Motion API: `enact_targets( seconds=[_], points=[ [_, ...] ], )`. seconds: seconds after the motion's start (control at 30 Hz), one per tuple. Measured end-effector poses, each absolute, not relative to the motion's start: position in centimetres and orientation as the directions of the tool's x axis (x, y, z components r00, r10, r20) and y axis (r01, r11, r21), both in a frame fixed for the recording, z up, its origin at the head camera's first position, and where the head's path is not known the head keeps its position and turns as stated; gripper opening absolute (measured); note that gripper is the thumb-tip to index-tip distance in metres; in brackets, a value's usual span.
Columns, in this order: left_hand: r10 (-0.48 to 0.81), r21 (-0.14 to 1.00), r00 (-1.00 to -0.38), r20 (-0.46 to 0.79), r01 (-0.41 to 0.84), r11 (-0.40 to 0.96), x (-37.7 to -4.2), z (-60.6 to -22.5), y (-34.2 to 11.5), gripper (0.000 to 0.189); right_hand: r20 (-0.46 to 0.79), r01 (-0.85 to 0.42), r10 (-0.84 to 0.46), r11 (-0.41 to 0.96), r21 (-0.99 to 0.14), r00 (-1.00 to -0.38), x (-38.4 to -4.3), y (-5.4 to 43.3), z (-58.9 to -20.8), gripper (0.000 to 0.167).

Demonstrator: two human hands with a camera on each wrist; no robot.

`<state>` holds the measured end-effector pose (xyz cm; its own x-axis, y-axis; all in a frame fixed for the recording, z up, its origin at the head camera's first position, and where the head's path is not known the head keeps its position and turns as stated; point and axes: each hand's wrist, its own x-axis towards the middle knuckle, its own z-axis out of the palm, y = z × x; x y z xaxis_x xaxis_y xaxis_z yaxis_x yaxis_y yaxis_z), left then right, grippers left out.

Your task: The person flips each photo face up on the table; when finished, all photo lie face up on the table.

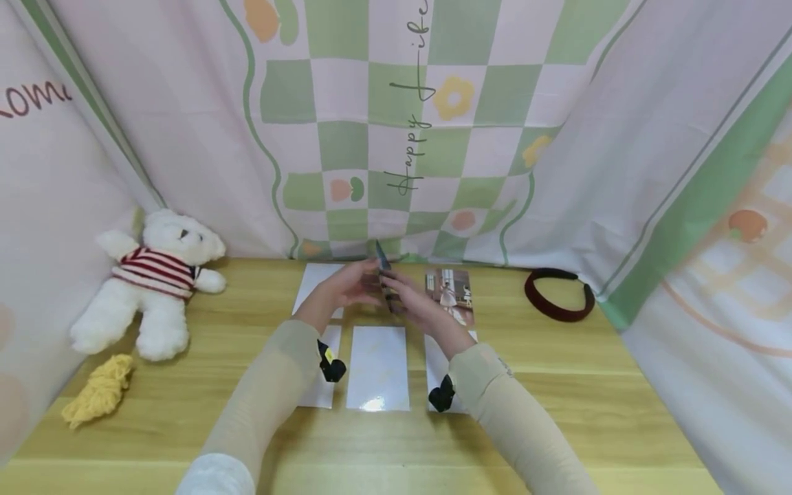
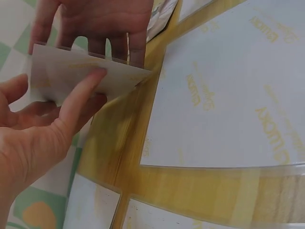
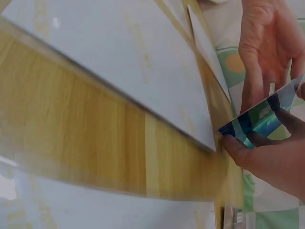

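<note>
Both hands meet over the back middle of the table around one glossy photo print (image 1: 385,265), tilted nearly edge-on in the head view. My left hand (image 1: 355,283) holds it from the left; in the left wrist view a finger lies across its white back (image 2: 62,78) and others sit at the lower edge. My right hand (image 1: 414,297) holds it from the right, its fingertips (image 3: 234,145) against the dark blue-green picture side (image 3: 262,114). Below the hands lies a white face-down print (image 1: 377,368).
More white prints lie back left (image 1: 312,282), front left (image 1: 318,395) and front right (image 1: 436,364), partly under the arms. A face-up photo (image 1: 448,295) is at back right. A teddy bear (image 1: 157,275) and yellow yarn (image 1: 99,392) lie left, a dark red headband (image 1: 559,313) right.
</note>
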<state>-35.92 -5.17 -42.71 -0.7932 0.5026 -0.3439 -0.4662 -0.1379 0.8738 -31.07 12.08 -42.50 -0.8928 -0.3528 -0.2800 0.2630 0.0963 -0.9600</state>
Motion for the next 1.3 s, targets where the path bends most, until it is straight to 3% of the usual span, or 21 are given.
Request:
enact_targets(
  seconds=[0.13,0.3,0.57,0.7,0.87,1.1,1.3],
  points=[
    [0.468,0.871,-0.811,-0.352,-0.467,-0.154,-36.0,-42.8,-5.3,0.056,-0.253,0.147,-0.340,0.309,-0.940,-0.906,-31.1,12.3,-43.0,0.059],
    [0.376,0.888,-0.846,-0.378,-0.447,-0.113,-36.1,-43.1,-5.7,0.052,-0.221,-0.018,-0.350,0.567,-0.824,-0.910,-31.0,12.8,-43.6,0.059],
    [0.216,0.944,-0.926,-0.310,-0.273,0.186,-35.9,-44.2,-5.6,0.043,-0.146,-0.326,-0.448,0.804,-0.497,-0.882,-31.4,13.6,-44.6,0.055],
    [0.177,0.879,-0.958,-0.226,-0.122,0.461,-35.5,-44.2,-5.4,0.029,-0.180,-0.320,-0.436,0.833,-0.450,-0.882,-31.3,13.5,-44.4,0.055],
    [0.161,0.654,-0.973,-0.167,0.013,0.756,-35.0,-43.6,-5.0,0.020,-0.218,-0.309,-0.425,0.853,-0.421,-0.878,-31.3,13.3,-44.1,0.054],
    [0.169,0.431,-0.964,-0.204,0.067,0.900,-34.4,-43.1,-4.5,0.038,-0.246,-0.317,-0.419,0.876,-0.363,-0.874,-31.8,13.3,-44.4,0.053],
    [0.192,0.376,-0.954,-0.231,0.094,0.922,-34.2,-43.1,-3.9,0.046,-0.225,-0.314,-0.395,0.892,-0.325,-0.891,-32.0,13.4,-44.8,0.051]
  ],
)
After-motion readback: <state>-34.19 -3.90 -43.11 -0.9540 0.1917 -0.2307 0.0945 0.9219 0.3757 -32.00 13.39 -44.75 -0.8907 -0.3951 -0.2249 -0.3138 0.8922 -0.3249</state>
